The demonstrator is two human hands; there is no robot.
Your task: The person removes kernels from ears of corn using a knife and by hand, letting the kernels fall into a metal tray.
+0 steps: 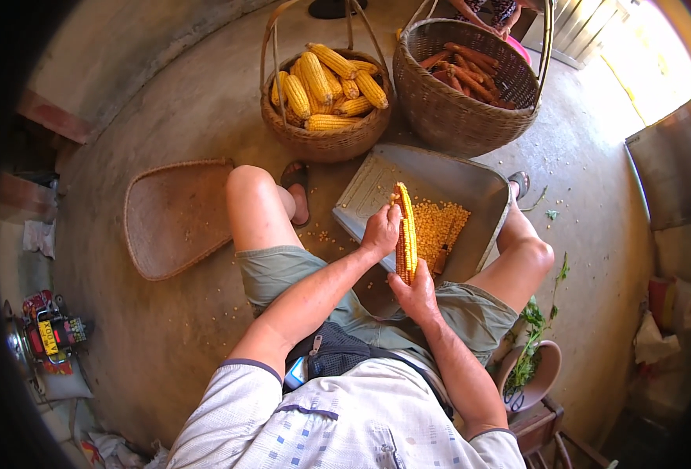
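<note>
Between my hands, over a metal scoop-shaped tray [374, 170], an ear of corn [407, 234] is held nearly upright. My left hand [382, 230] grips it near the upper end, and my right hand [417, 290] holds its lower end. Yellow kernels remain on part of the ear, while bare brown cob shows along its side. Loose kernels [439, 220] lie in the tray beside a tool with a wooden handle [441, 260]; its far part is among the kernels. Beyond the tray, a wicker basket [328, 143] holds several yellow ears.
A larger wicker basket [457, 120] holds reddish-brown cobs. An empty woven scoop basket [178, 220] lies at left. A bucket with green plants [547, 372] stands at lower right, near a wooden stool [536, 428]. Another person's hands [501, 29] show at the top.
</note>
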